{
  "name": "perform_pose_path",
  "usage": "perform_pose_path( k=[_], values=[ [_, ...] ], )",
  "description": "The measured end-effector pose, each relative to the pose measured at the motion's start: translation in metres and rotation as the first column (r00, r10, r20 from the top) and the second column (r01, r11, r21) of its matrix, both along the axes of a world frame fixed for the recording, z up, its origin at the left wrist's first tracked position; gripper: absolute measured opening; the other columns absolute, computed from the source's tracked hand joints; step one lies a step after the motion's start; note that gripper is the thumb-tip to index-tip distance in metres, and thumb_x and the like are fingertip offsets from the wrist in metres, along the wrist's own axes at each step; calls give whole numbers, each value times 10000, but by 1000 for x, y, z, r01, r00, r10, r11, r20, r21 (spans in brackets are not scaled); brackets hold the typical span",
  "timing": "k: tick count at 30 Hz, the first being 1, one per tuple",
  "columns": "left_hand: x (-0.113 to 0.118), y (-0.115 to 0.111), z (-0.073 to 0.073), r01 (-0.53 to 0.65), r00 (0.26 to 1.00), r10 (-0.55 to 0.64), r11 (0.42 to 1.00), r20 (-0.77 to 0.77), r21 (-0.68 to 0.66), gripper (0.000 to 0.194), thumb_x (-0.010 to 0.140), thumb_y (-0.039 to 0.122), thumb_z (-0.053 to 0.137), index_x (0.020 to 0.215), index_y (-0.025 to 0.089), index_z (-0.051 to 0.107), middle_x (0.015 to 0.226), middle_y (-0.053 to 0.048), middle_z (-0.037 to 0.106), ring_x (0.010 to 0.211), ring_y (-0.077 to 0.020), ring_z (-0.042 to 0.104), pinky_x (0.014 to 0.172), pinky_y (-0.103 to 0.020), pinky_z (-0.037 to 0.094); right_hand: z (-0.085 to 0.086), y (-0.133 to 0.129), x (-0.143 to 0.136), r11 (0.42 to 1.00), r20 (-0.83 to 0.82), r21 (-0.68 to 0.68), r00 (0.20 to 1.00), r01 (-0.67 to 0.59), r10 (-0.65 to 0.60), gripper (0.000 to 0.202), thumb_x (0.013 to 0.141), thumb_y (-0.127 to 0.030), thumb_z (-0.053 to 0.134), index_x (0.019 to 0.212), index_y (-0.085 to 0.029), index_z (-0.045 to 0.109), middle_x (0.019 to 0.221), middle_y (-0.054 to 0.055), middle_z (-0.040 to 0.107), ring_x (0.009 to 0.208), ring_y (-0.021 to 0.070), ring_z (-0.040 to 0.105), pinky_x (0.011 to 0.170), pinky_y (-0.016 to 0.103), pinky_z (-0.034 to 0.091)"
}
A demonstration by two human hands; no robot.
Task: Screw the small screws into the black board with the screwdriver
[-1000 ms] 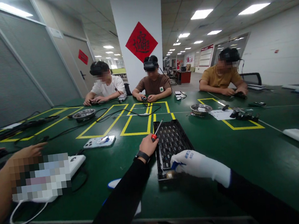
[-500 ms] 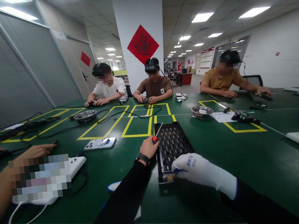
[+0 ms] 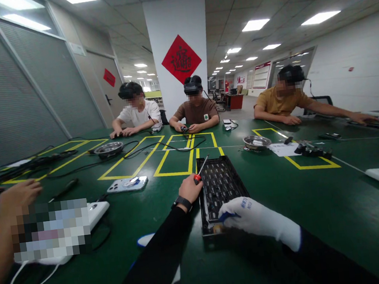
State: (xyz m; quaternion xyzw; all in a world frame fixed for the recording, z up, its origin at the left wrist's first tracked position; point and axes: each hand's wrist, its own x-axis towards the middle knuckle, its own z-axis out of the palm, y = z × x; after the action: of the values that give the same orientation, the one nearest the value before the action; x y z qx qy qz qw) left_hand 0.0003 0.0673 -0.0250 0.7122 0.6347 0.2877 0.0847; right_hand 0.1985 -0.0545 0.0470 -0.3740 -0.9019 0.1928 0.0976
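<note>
A black rectangular housing (image 3: 222, 179) with rows of small raised cells lies lengthwise in front of me. My left hand (image 3: 189, 190), bare and with a dark band at the wrist, is closed around a screwdriver (image 3: 197, 178) at the housing's left side. Its handle is red and black, and its metal shaft points up and right over the far part. In a white glove with blue fingertips, my right hand (image 3: 245, 213) bends its fingers together at the near end. A small orange-brown part (image 3: 218, 228) shows beside those fingertips; whatever they pinch is hidden.
A phone (image 3: 127, 184) lies left of the housing. A white power bank-like device (image 3: 96, 212) with cables is further left, near a neighbour's hand (image 3: 20, 197). Metal bowls (image 3: 108, 149) (image 3: 257, 142) and a black mechanical part (image 3: 311, 150) stand farther off. Three people sit opposite.
The neighbour's hand at left has drawn back leftward, leaving a dark-handled tool on the table. The person at far right has reached further right. My own hands stay nearly in place.
</note>
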Motion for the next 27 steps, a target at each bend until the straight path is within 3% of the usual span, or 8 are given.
perform_pose_path(
  k=[7, 15, 22, 27],
  values=[
    [-1, 1, 0, 5, 1000, -5, 1000, -27, 18, 177, 746, 367, 495, 780, 195, 518, 784, -37, 610, 742, -156, 567, 630, -221, 367, 2, -5, -6, 994, 64, 107, 998, 12, -19, 196, 814, -286, 460, 915, -226, 617, 870, 10, 631, 806, 124, 563, 750, 228, 389],
    [-1, 2, -1, 26, 1000, -26, 999, -4, 33, 177, 743, 369, 495, 772, 196, 520, 789, -33, 613, 743, -156, 566, 650, -225, 379, 2, -1, -3, 999, 55, 52, 998, 3, -6, 198, 813, -293, 462, 913, -224, 618, 862, 5, 634, 810, 121, 567, 758, 226, 399],
    [-1, 1, -1, 12, 1000, -11, 1000, -24, 5, 192, 745, 379, 494, 792, 195, 525, 804, -44, 616, 758, -167, 564, 640, -231, 374, -1, -8, -3, 993, 76, 107, 995, 55, -64, 219, 829, -298, 434, 935, -206, 603, 895, 36, 624, 845, 138, 560, 808, 258, 390],
    [1, -1, 2, -10, 1000, 10, 999, -6, -31, 182, 745, 358, 506, 812, 192, 536, 825, -46, 619, 797, -173, 566, 667, -233, 380, -1, -6, -4, 995, 80, 59, 993, 84, -88, 219, 845, -265, 388, 911, -213, 590, 869, 25, 616, 804, 126, 563, 751, 236, 396]
  ],
)
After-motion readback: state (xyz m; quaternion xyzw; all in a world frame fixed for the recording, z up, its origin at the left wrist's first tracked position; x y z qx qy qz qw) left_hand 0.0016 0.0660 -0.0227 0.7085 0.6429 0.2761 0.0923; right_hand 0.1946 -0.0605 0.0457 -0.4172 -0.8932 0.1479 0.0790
